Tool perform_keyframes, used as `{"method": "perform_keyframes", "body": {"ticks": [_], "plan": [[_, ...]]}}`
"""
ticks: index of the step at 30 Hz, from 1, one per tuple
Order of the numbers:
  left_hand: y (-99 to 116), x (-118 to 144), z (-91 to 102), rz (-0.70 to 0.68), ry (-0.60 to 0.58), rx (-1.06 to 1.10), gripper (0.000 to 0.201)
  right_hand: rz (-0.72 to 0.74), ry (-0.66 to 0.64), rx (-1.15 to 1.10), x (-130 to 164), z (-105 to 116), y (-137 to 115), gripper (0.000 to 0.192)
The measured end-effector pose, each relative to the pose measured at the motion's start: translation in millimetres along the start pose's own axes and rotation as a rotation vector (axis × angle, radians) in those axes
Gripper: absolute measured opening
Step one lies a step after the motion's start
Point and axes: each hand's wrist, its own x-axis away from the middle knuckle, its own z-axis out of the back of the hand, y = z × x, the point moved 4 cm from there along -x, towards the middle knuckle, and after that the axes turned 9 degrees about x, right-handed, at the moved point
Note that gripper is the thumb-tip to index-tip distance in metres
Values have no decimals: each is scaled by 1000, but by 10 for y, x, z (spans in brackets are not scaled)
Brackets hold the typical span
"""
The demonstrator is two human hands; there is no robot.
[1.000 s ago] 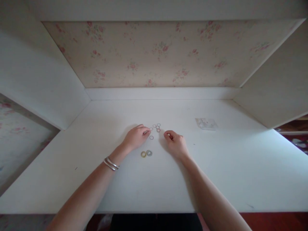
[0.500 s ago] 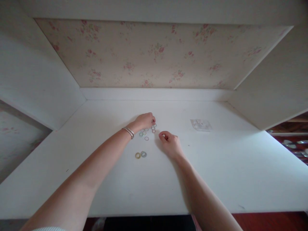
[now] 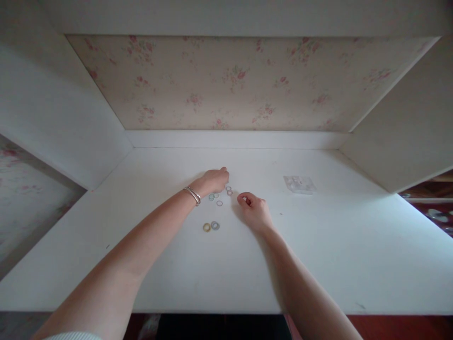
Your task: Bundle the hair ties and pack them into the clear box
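Several small thin rings lie scattered on the white tabletop. My left hand, a silver bangle on its wrist, reaches over the far side of the cluster, fingertips curled down beside the rings; whether it grips one is hidden. My right hand rests on the table just right of the rings, fingers curled with the tips pinched together; something small may sit between them. Nearer me lie two thicker rings side by side, a yellow ring and a grey-blue ring.
A small clear plastic bag lies on the table to the right. White side panels and a floral-papered back wall enclose the desk. The front edge runs along the bottom.
My left hand has stretched forward and slightly right, from the near side of the rings to their far side. My right hand has stayed almost still.
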Motion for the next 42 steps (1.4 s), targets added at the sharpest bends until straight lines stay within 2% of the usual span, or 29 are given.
{"method": "perform_keyframes", "body": {"ticks": [3,6,8,12,16,19,27,37,42], "plan": [[-32,129,85,1,50,10,29,3,0,-10,3,4,-2,29],[-58,357,126,-16,85,53,21,-1,3,-17,4,10,-2,29],[-39,564,115,-93,124,185,20,-13,4,-23,3,13,-1,29],[8,978,-23,-153,114,347,21,-28,-3,-38,-1,17,-3,30],[68,1196,-187,-123,26,361,23,-40,5,-35,2,17,-1,29],[137,1232,-242,-121,-16,314,24,-32,9,-33,8,12,-1,29],[251,1245,-243,-136,-83,240,25,-13,10,-39,8,9,-2,30],[248,1245,-171,-129,-61,213,18,-30,-3,-38,4,13,-1,27],[136,1237,-77,-112,37,324,18,-43,-12,-40,8,24,-6,26]]}}
